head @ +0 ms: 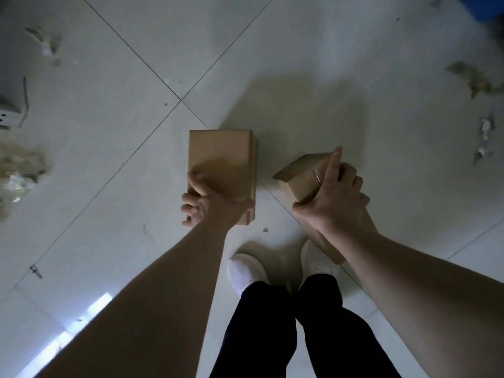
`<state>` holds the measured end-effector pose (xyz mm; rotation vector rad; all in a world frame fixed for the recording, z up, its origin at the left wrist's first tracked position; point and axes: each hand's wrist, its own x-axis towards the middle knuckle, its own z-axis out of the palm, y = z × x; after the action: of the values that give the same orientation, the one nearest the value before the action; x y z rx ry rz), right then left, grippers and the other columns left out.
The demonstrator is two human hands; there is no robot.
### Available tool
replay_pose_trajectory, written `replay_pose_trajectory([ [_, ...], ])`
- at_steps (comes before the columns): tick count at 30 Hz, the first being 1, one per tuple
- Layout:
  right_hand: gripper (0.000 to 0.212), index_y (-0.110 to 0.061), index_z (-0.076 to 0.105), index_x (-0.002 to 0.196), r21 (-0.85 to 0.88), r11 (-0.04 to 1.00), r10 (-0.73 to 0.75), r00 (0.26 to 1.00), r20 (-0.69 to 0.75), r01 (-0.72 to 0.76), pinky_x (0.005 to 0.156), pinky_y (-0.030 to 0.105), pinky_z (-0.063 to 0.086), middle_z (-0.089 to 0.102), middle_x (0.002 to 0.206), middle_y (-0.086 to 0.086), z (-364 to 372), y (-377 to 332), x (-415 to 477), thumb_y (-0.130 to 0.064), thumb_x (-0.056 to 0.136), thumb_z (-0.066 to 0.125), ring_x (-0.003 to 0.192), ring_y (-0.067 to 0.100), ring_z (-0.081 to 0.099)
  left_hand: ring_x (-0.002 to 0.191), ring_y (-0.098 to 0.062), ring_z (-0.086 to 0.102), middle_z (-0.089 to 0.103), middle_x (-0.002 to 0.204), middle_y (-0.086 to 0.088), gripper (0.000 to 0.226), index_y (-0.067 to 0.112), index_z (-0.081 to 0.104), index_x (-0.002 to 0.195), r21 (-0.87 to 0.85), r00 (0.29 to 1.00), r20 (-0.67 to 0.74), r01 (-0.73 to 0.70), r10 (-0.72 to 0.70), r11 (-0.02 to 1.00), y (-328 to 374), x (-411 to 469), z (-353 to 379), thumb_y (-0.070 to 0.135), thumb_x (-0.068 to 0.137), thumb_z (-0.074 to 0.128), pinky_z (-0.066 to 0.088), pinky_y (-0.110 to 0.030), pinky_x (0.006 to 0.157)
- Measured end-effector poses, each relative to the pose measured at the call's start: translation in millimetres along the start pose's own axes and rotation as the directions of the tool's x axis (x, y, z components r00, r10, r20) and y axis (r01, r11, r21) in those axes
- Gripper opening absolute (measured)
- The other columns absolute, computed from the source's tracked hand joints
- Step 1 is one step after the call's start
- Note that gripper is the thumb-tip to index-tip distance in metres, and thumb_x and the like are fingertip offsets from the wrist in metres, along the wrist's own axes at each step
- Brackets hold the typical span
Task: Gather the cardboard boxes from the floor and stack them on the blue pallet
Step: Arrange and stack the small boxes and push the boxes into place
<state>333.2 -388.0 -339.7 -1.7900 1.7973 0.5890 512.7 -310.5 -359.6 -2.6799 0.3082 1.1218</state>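
Observation:
A flat brown cardboard box (221, 159) lies on the white tiled floor in front of my feet. My left hand (203, 199) grips its near left corner, thumb on top and fingers curled round the edge. A second, smaller cardboard box (302, 175) is tilted off the floor to the right. My right hand (331, 199) holds it from the near side, with the index finger stretched up along its side. A corner of the blue pallet (484, 6) shows at the top right edge.
Scraps of torn paper and packing litter lie at the left (19, 170), upper left (46, 45) and right (474, 77). A grey object (9, 105) sits at the left edge. My white shoes (246, 271) stand just behind the boxes.

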Motion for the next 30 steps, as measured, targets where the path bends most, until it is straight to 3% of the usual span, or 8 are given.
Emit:
replay_pose_trajectory([
  [3,0.133,-0.021,-0.012,0.151,0.125,0.982,0.138,0.99,0.015,-0.139,0.093,0.05,0.039,0.028,0.14,0.011,-33.9,-4.6,-31.5,-0.051,0.056,0.076,0.122,0.033,0.036,0.125,-0.04,0.032,0.025,0.136,-0.016,0.149,0.027,-0.02,0.147,0.002,0.998,0.068,0.013,-0.013,1.0,-10.6,-48.4,-27.3,0.061,0.045,0.083,0.032,-0.052,0.106],
  [7,0.133,-0.024,-0.011,0.15,0.206,0.956,0.206,0.978,0.045,-0.211,0.095,0.053,0.039,0.027,0.14,0.01,-93.7,-7.1,-82.4,-0.052,0.055,0.077,0.125,0.034,0.035,0.123,-0.04,0.034,0.027,0.133,-0.015,0.149,0.03,-0.018,0.146,-0.014,0.99,0.139,0.003,-0.001,1.0,-28.9,-117.3,-81.5,0.064,0.041,0.082,0.035,-0.052,0.106],
  [11,0.135,-0.025,-0.01,0.15,0.312,0.921,0.227,0.973,0.051,-0.231,0.099,0.054,0.038,0.026,0.142,0.01,-159.7,-12.2,-126.7,-0.055,0.053,0.079,0.128,0.034,0.032,0.123,-0.038,0.034,0.026,0.133,-0.013,0.146,0.032,-0.016,0.145,-0.004,0.987,0.156,-0.033,0.034,0.999,-36.8,-180.6,-144.8,0.067,0.041,0.081,0.038,-0.052,0.104],
  [17,0.137,-0.027,-0.009,0.15,0.371,0.909,0.204,0.979,0.007,-0.192,0.097,0.053,0.039,0.027,0.144,0.01,-249.8,-14.3,-188.1,-0.061,0.05,0.078,0.129,0.034,0.034,0.122,-0.036,0.036,0.027,0.132,-0.013,0.146,0.035,-0.015,0.145,-0.028,0.991,0.065,-0.115,0.117,0.993,-43.0,-261.0,-225.8,0.067,0.04,0.08,0.039,-0.05,0.104],
  [23,0.136,-0.024,-0.008,0.15,0.462,0.873,0.226,0.969,-0.101,-0.156,0.1,0.054,0.036,0.026,0.146,0.01,-329.3,-6.1,-270.4,-0.059,0.051,0.079,0.131,0.033,0.032,0.124,-0.036,0.034,0.027,0.133,-0.013,0.147,0.032,-0.015,0.147,-0.068,0.959,0.027,-0.281,0.283,0.957,-47.8,-348.5,-296.1,0.062,0.042,0.084,0.038,-0.05,0.105],
  [30,0.137,-0.021,-0.016,0.15,0.638,0.747,0.408,0.885,-0.223,-0.183,0.104,0.057,0.033,0.016,0.153,0.012,-392.9,35.2,-383.5,-0.06,0.057,0.077,0.139,0.036,0.023,0.13,-0.035,0.03,0.026,0.14,-0.011,0.141,0.031,-0.007,0.146,-0.037,0.844,0.016,-0.535,0.536,0.844,-50.0,-445.6,-348.2,0.062,0.046,0.087,0.042,-0.052,0.104],
])
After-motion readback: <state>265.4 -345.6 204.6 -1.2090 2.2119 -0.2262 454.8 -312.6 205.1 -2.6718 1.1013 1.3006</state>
